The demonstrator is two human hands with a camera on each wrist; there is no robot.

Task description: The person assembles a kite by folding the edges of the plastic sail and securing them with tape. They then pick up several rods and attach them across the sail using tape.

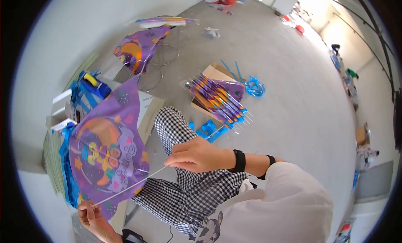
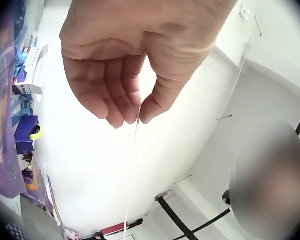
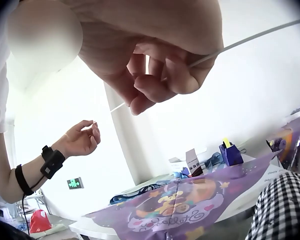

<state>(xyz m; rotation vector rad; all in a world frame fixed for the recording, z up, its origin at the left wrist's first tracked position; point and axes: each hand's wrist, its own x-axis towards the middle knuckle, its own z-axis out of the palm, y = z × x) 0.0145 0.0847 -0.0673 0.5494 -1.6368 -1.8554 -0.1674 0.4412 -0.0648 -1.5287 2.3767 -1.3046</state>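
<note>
A thin white rod [image 1: 130,187] runs between the two hands, above a purple kite-shaped printed sheet [image 1: 134,96]. My left hand [image 1: 90,218] pinches one end of the rod between thumb and fingertips, as the left wrist view of the hand [image 2: 135,65] also shows. Farther along, my right hand [image 1: 197,154] grips the rod with curled fingers; in the right wrist view the rod [image 3: 270,37] continues past that hand [image 3: 160,60]. The sheet, with a moon and cartoon figure on it, is spread over the low table at the left.
A blue tape dispenser [image 1: 97,86] and a white box [image 1: 62,104] stand beside the sheet. Another purple sheet [image 1: 140,48] lies farther back. On the floor, a cardboard box [image 1: 215,71] bears several wrapped purple bundles [image 1: 220,98], near blue strapping [image 1: 254,87]. Checked trouser legs [image 1: 171,126] are close by.
</note>
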